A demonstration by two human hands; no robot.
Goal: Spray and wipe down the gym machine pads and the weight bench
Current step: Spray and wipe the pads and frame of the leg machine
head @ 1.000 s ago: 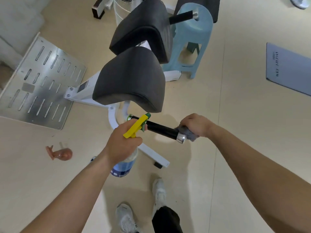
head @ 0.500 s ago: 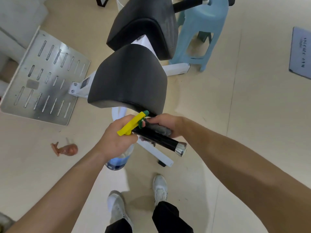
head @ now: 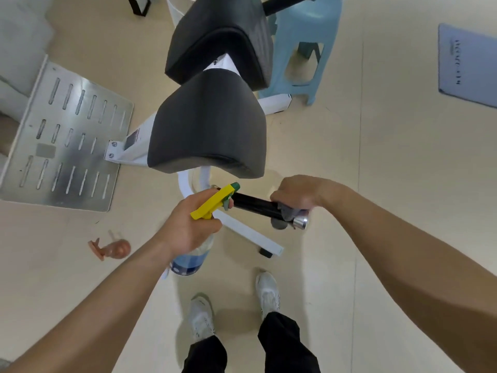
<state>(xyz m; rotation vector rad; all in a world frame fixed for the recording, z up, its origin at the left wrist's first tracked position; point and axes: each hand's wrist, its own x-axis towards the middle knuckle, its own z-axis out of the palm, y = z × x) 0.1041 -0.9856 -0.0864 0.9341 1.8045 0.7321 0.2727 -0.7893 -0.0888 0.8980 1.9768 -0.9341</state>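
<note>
Sliding outward since before, the right hand (head: pixel 295 193) grips a grey cloth (head: pixel 285 215) at the black foam handle's (head: pixel 255 207) chrome end; the left hand (head: pixel 188 224) clutches the yellow-triggered spray bottle (head: pixel 212 203) at its inner end.

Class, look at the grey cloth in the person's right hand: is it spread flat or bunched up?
Bunched up. The grey cloth is wadded inside the right hand and wrapped round the black handle near its silver end cap.
</note>
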